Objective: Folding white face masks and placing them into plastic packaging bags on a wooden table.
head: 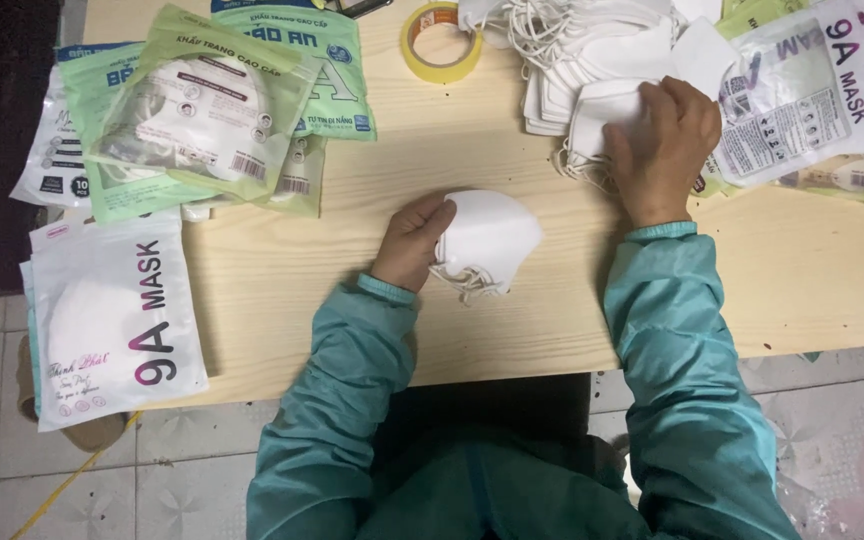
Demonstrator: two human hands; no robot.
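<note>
My left hand [412, 240] grips a small stack of folded white face masks [487, 240] near the middle of the wooden table [802, 280], their ear loops dangling below. My right hand [662, 145] rests with curled fingers on the near edge of a larger pile of loose white masks [592, 60] at the back of the table, touching a mask there. Both arms wear teal sleeves.
Green-topped filled mask packets [202, 110] lie at the back left. White mask bags [112, 320] overhang the table's left front corner. More white and clear bags [812, 90] lie at the back right. A yellow tape roll [440, 40] sits at the back. Tiled floor lies below.
</note>
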